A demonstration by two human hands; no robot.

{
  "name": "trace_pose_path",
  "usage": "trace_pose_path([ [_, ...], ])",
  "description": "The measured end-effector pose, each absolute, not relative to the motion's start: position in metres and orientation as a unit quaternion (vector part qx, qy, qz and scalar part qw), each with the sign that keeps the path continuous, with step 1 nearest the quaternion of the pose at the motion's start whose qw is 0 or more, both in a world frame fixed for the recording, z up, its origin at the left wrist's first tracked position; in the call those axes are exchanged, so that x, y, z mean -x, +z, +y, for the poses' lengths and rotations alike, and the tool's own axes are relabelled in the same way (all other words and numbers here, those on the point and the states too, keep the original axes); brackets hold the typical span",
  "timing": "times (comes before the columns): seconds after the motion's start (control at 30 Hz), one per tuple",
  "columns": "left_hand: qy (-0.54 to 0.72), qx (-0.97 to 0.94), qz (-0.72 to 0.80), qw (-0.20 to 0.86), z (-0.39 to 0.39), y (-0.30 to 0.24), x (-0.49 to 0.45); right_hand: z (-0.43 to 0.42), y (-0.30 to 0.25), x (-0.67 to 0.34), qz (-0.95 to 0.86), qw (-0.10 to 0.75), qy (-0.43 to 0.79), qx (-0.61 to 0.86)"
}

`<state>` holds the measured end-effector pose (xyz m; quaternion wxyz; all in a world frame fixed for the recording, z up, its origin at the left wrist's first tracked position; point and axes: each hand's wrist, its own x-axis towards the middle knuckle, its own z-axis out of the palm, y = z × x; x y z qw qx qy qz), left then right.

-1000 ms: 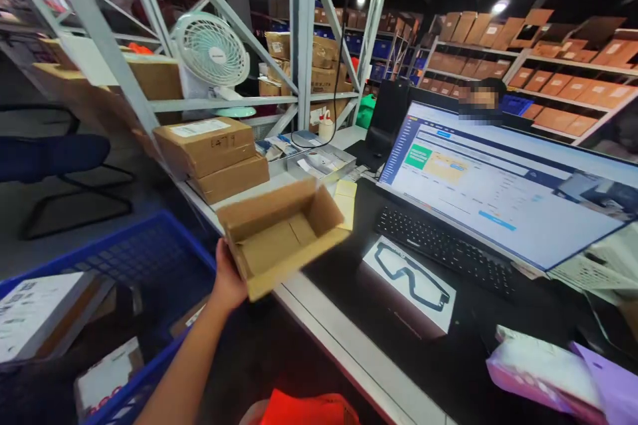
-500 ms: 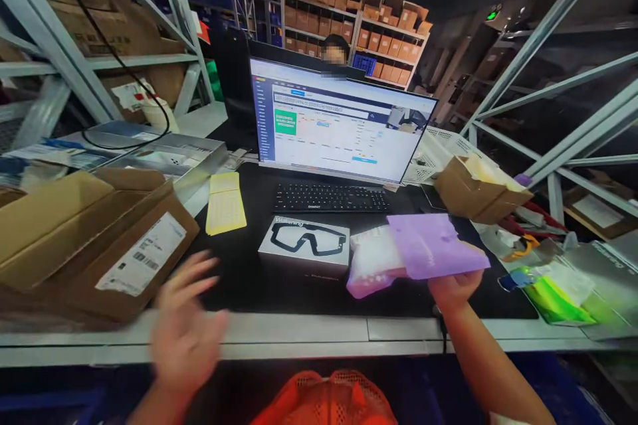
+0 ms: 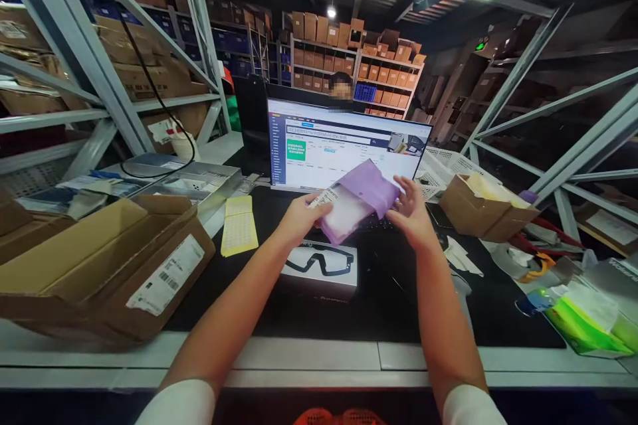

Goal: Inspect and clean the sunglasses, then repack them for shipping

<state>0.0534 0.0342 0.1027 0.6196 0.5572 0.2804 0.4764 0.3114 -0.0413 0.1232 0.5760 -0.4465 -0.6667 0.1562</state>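
— Head view, packing desk: holds a purple pouch [image 3: 366,189] raised between both hands, just in front of a lit monitor [image 3: 309,146].
— Grip on the left?
— Pinches the pouch's labelled white end with the left hand [image 3: 299,216], thumb on top, fingers curled beneath.
— And on the right?
— Rests the right hand [image 3: 411,212] against the purple end, fingers loosely spread, not closed round it.
— Below the hands?
— Just beneath the left hand, a goggles box [image 3: 319,269] flat on the black mat [image 3: 399,305], clear of the pouch.
— Further out?
— Left of the left hand, a yellow sheet [image 3: 239,232]; well beyond that, an open cardboard box [image 3: 100,265] with a shipping label on its side. Right of the right hand, a small brown carton [image 3: 478,209] and, behind it, a white basket [image 3: 443,169]. Far to the right, near the desk edge, green packets [image 3: 583,325].
— Anyone else?
— Beyond the hands, behind the monitor, a co-worker [image 3: 341,89], mostly hidden by the screen.
— Shelving?
— On both sides of the hands, grey steel racks [image 3: 70,33]; stacked brown cartons [image 3: 379,56] at the back.
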Motion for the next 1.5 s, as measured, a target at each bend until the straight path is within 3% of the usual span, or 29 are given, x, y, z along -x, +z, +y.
trace_pose_path([
  [0.13,0.473,-0.567,0.283,0.612,0.039,0.097,-0.05,-0.038,0.116,-0.307,-0.711,0.442,0.03,0.546],
  [0.43,0.426,-0.55,0.274,0.664,0.037,0.101,-0.05,-0.034,0.115,-0.316,-0.73,0.385,-0.065,0.561],
  [0.53,0.452,-0.554,0.276,0.641,0.038,0.095,-0.054,-0.036,0.118,-0.328,-0.735,0.415,-0.058,0.533],
  [0.7,0.464,-0.573,0.309,0.601,0.051,0.085,-0.051,-0.042,0.123,-0.351,-0.689,0.495,0.072,0.525],
  [0.87,0.404,-0.686,0.329,0.508,0.053,0.089,-0.051,-0.036,0.122,-0.358,-0.44,0.771,0.121,0.445],
  [0.93,0.367,-0.723,0.346,0.471,0.049,0.09,-0.052,-0.031,0.123,-0.357,-0.377,0.819,0.179,0.394],
  [1.17,0.271,-0.77,0.295,0.497,0.043,0.093,-0.039,-0.028,0.127,-0.347,-0.294,0.84,0.311,0.334],
  [1.3,0.27,-0.779,0.306,0.475,0.036,0.101,-0.035,-0.034,0.128,-0.343,-0.304,0.85,0.252,0.348],
  [1.4,0.216,-0.75,0.276,0.561,0.029,0.104,-0.041,-0.036,0.126,-0.344,-0.314,0.837,0.175,0.412],
  [1.5,0.081,-0.728,0.206,0.649,0.023,0.1,-0.049,-0.033,0.124,-0.345,-0.4,0.761,0.127,0.495],
])
